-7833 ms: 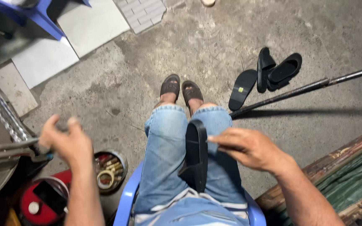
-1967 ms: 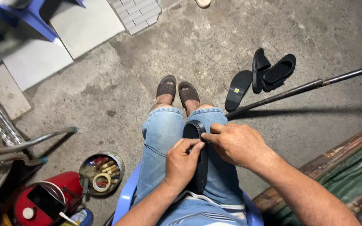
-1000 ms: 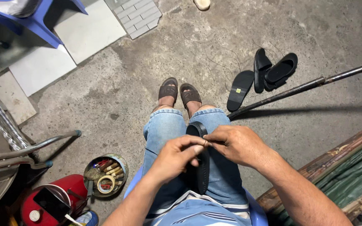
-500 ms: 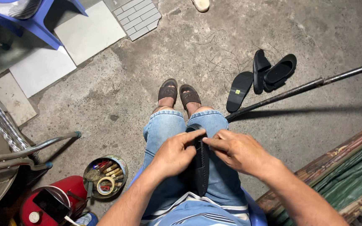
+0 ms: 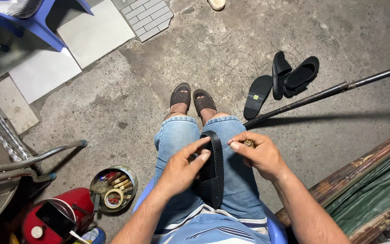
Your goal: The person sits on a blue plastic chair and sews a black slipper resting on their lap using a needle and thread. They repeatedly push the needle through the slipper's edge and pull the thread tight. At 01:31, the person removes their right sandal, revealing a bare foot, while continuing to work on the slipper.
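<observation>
At the far left, a red canister [image 5: 53,217] sits on the concrete floor [image 5: 127,104], with a round tin of small tools and tape rolls [image 5: 113,187] just to its right. Curved metal tubes [image 5: 32,158] pass above both.

At centre, you sit on a blue plastic chair [image 5: 274,228] with a black sandal [image 5: 213,169] standing on edge along your lap, between your jean-clad thighs. Your left hand [image 5: 179,169] rests against the sandal's left side; its fingers [image 5: 201,157] are curled onto the upper rim, thumb and forefinger touching the strap area. Your right hand [image 5: 260,153] is just beside the sandal's top right. Its fingers [image 5: 235,145] are closed, pinching a small brownish tool [image 5: 248,143], with its tip pointing at the sandal rim.

Further right, three loose black sandals [image 5: 285,79] lie on the floor near a long dark metal rod [image 5: 339,88]. A worn wooden plank [image 5: 362,167] runs along the right edge.
</observation>
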